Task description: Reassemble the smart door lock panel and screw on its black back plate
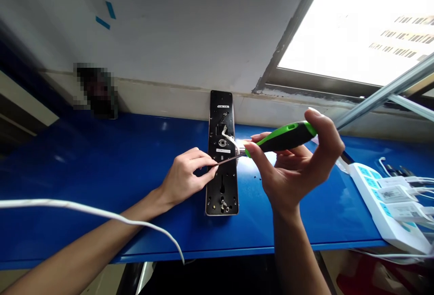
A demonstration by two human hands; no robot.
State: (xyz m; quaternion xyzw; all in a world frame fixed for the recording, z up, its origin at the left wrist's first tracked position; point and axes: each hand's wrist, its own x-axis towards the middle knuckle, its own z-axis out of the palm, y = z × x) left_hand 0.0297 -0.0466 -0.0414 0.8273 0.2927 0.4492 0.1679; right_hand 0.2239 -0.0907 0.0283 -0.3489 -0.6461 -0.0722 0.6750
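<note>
My right hand (294, 168) holds a green-and-black screwdriver (286, 137) almost level, its shaft pointing left across a long black panel that looks like the back of a door lock (222, 186). Thumb and finger of my left hand (190, 170) pinch together at the screwdriver's tip, over the panel's left edge. Whatever small piece may sit between those fingertips is too small to make out. The panel lies lengthwise on the blue table, with a white cable (230, 138) coming out of its middle and a metal post (224, 206) near its lower end.
Small dark bits (257, 178) lie right of the panel on the blue table (101, 164). A white power strip (373, 195) with plugged-in chargers stands at the right. Another white cable (101, 212) crosses the left foreground. Behind are a wall and a bright window (346, 28).
</note>
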